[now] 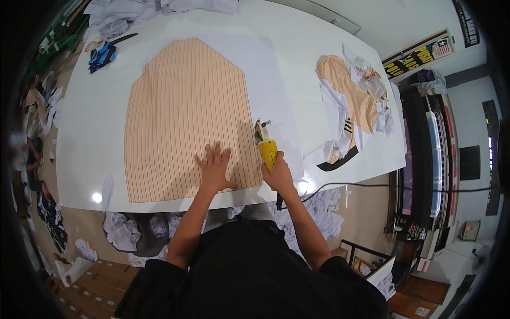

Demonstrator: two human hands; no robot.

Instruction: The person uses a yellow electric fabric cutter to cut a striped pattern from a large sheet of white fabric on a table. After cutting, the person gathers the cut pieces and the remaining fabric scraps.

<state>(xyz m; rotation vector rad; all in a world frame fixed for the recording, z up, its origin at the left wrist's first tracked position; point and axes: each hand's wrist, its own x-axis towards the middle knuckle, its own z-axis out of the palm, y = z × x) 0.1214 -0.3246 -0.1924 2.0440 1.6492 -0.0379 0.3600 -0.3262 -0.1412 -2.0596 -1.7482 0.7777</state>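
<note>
Left hand (214, 171) spread flat on striped fabric (188, 111); right hand (278, 173) grips yellow cutter (268, 151) beside fabric's right edge.

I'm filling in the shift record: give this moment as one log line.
left hand: spread on striped fabric | right hand: gripping yellow cutter | cutter: beside fabric's right edge

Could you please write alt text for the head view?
A person's right hand holds a yellow power cutter beside the right edge of striped peach fabric, while the left hand lies spread on it. Scraps lie farther right on the white table.
</note>
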